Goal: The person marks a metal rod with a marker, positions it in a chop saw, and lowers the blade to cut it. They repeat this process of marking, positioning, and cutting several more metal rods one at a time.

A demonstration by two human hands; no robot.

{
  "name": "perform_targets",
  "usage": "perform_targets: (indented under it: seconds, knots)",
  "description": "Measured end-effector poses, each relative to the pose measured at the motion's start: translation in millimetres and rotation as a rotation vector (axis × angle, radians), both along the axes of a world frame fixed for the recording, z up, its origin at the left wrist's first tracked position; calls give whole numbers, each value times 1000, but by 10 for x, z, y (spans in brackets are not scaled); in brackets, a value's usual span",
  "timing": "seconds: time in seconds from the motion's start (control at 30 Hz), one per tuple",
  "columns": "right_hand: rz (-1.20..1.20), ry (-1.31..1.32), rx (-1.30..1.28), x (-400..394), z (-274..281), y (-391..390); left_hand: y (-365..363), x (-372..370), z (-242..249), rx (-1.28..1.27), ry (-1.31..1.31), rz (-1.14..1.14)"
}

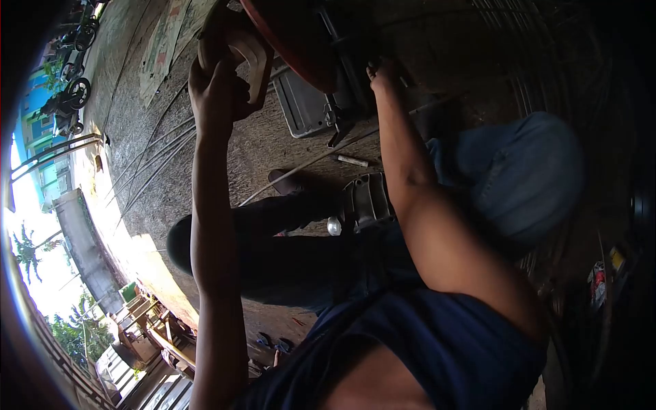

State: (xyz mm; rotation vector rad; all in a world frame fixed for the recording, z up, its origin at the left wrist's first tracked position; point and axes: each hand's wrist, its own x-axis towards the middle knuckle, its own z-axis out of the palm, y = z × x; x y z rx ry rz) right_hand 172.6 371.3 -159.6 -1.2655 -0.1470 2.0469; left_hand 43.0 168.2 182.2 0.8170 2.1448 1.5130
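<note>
My left hand (pixel 220 89) is wrapped round the loop-shaped handle (pixel 258 61) of what looks like a cut-off saw. Beside that handle is the saw's large reddish disc or guard (pixel 290 44), its upper part cut off by the frame. Below lies the dark metal base (pixel 301 106) of the machine, with a clamp-like part (pixel 333 116) at its side. My right hand (pixel 384 72) is at the far side of the base, fingers curled in deep shade; what they hold is hidden. A long thin rod (pixel 311 162) runs slantwise across the floor by the base.
Several long metal rods (pixel 154 154) lie on the rough floor at left. Near my legs are a short pale stick (pixel 352 161) and a dark ribbed object (pixel 369 199). Parked motorbikes (pixel 68 106) and a wooden structure (pixel 147 328) stand farther off at left.
</note>
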Motion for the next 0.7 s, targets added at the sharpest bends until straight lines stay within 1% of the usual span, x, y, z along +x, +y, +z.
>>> perform_targets:
  seconds: [0.03, 0.17, 0.27, 0.33, 0.43, 0.5, 0.57, 0.63, 0.7]
  knots:
    - [-29, -2, -16, -5, 31, -20, -4, 15, 0, -6, 0, 13]
    - [-17, -9, -6, 4, 133, -20, -41, 5, -78, 10, -37, -8]
    - [-103, -11, -33, -59, 149, 4, -77, 41, -167, 16, -33, -35]
    - [-114, -4, -40, -66, 139, 19, -67, 118, -208, -13, 67, 62]
    - [-111, 10, -42, -69, 118, 38, -59, 263, -191, -13, 36, 114]
    - [-107, 20, -40, -80, 103, 52, -97, 186, -299, -4, 58, 81]
    - [-108, 32, -40, -87, 101, 65, -95, 199, -290, 3, 80, 48]
    - [-111, 45, -39, -96, 101, 78, -110, 246, -265, -30, -6, 48]
    - [-119, 64, -39, -115, 104, 93, -111, 236, -286, -32, 11, 64]
